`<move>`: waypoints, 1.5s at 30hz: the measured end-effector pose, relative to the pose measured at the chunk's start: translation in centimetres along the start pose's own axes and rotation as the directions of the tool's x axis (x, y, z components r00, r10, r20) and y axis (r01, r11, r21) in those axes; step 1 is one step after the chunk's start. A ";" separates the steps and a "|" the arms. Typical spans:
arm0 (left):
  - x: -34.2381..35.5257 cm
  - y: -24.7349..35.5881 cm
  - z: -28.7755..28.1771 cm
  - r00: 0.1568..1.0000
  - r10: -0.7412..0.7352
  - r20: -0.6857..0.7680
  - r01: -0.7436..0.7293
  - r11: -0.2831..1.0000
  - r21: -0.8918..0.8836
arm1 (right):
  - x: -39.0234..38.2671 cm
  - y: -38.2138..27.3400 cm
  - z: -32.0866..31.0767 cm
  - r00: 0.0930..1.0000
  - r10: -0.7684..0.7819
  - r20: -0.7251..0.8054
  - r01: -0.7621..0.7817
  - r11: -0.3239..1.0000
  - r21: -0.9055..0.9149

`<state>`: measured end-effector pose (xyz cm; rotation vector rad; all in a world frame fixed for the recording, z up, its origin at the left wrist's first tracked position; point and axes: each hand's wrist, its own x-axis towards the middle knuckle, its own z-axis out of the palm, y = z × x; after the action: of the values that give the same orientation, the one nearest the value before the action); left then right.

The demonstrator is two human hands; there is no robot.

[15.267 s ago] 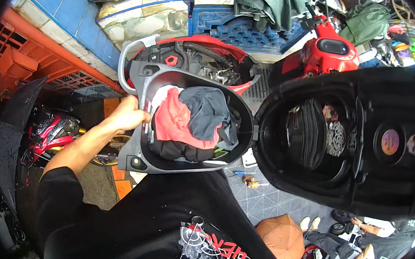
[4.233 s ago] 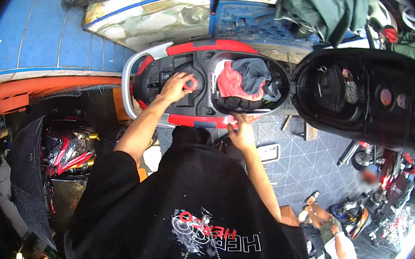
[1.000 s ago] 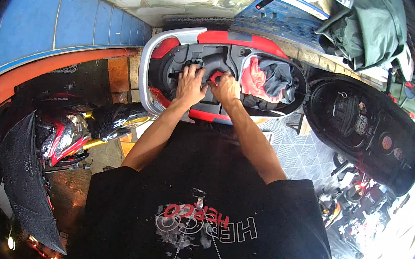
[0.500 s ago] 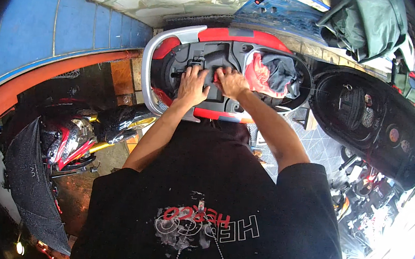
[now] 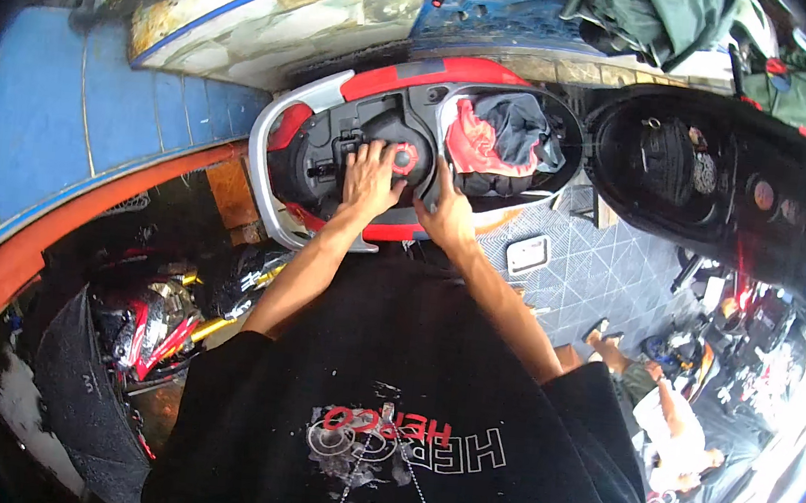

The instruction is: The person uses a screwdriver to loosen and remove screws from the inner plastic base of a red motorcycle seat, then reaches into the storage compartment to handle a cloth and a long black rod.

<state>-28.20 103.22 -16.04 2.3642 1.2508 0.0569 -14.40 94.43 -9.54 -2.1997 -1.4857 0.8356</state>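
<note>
Your left hand (image 5: 371, 177) was down flat in the black bay at the rear of the scooter (image 5: 408, 97), fingers spread over the dark fittings and pressing rather than grasping, its fingertips right beside the red fuel cap (image 5: 404, 159). That cap sat in the middle of the bay, just behind the storage tub, and your hand was touching its left edge or very nearly; the view didn't let me tell which. Your right hand (image 5: 446, 215) was planted on the near rim of the under-seat tub (image 5: 567, 156), the index finger stretched up along the divider between the tub and the cap bay, and whether the other fingers were curled round the rim I couldn't make out. Inside the tub lay a bundle of cloth, a red rag (image 5: 477, 142) on the left and a dark grey garment (image 5: 524, 127) against it on the right. The silver grab rail (image 5: 262, 155) curved around the tail end to your left hand's side. The black seat (image 5: 720, 185) stood flipped open off to the right, underside facing you. Behind the scooter ran a blue-edged ledge (image 5: 280, 21), and a second red motorbike (image 5: 149, 319) was lying low at your left.
</note>
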 end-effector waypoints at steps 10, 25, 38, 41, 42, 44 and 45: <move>2.3 2.1 1.8 0.975 0.195 0.111 -0.201 0.978 0.049 | -22.7 21.8 0.3 0.546 0.829 -0.120 -0.811 0.559 0.172; -3.2 15.8 4.0 0.967 0.187 0.175 -0.165 0.977 -0.134 | -49.4 30.3 8.0 0.029 0.978 0.205 -0.665 -0.134 0.734; -12.8 45.8 44.4 0.055 0.589 0.806 -0.590 0.671 -0.450 | -52.9 45.5 22.5 -0.097 0.974 0.205 -0.326 -0.226 0.918; -9.2 46.1 62.2 0.039 0.563 0.826 -0.705 0.601 -0.377 | -50.5 51.3 25.3 -0.082 0.950 0.301 -0.262 -0.313 0.913; -6.7 46.5 67.8 0.022 0.579 0.815 -0.764 0.535 -0.360 | -49.0 53.8 26.8 -0.079 0.945 0.317 -0.190 -0.326 0.926; -3.3 47.9 77.8 0.037 0.566 0.823 -0.878 0.412 -0.244 | -46.0 58.0 32.2 -0.098 0.955 0.280 -0.201 -0.294 0.934; -1.6 48.4 82.0 0.067 0.574 0.816 -0.937 0.318 -0.147 | -44.3 60.5 34.0 -0.087 0.977 0.195 -0.202 -0.209 0.957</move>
<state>28.45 47.75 -68.75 2.5974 -0.6897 -0.9097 -5.47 29.23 -58.93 -1.7779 1.0685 0.4494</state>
